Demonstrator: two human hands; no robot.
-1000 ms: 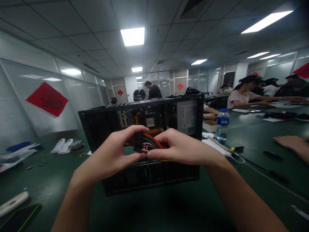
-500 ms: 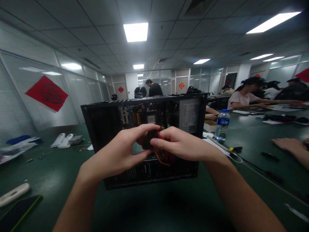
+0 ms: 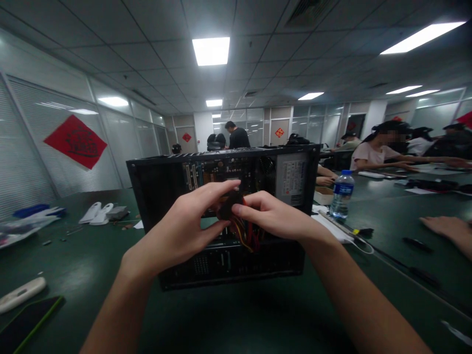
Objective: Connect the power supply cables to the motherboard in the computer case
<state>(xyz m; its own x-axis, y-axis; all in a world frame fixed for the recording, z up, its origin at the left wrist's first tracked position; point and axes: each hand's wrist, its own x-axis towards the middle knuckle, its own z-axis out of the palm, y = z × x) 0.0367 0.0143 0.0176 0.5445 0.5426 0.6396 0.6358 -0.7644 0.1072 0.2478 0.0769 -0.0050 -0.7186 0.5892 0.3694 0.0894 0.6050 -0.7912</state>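
A black computer case [image 3: 144, 211] stands on the table in front of me with its side off. Circuit boards, a fan and a labelled power supply [image 3: 291, 174] show inside. My right hand [image 3: 275, 214] is closed, thumb against fingers, on a bundle of power cables [image 3: 241, 233] in red, yellow and black. A dark part of that bundle sticks out toward my left hand [image 3: 186, 223]. The left fingers are stretched out and the thumb is apart from them, around the bundle's left side. Whether the left fingertips touch it, I cannot tell.
A water bottle [image 3: 341, 194] and a small open box [image 3: 324, 195] are right of the case. Cords and a co-worker's hand [image 3: 446, 231] lie farther right. On the left are white objects [image 3: 96, 213], a phone-like slab [image 3: 29, 322] and a plastic bag [image 3: 31, 228].
The left fingers have lifted and straightened, opening away from the bundle. The right hand keeps its grip on the cables, slightly lower. The view has shifted a little.
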